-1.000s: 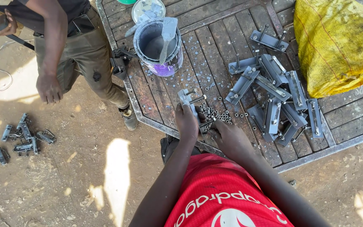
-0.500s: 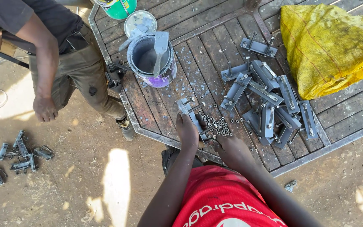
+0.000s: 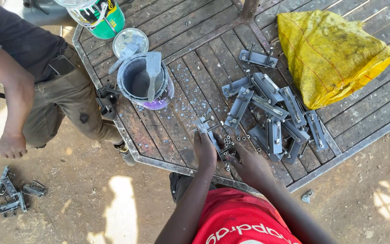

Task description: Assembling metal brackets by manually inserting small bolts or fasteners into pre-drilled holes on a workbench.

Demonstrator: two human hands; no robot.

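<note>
grey metal bracket (image 3: 207, 129) | flat on table planks, tilted | small nuts (image 3: 229, 141) scattered just beside

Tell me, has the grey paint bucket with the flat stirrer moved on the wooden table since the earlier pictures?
No. The grey paint bucket keeps its spot on the wooden table, beside the round lid; only the camera view shifted.

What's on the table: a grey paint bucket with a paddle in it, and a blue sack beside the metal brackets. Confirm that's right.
Not quite: the sack is yellow, not blue, as the head view shows. The grey paint bucket with a paddle and the metal brackets stand as said.
</note>
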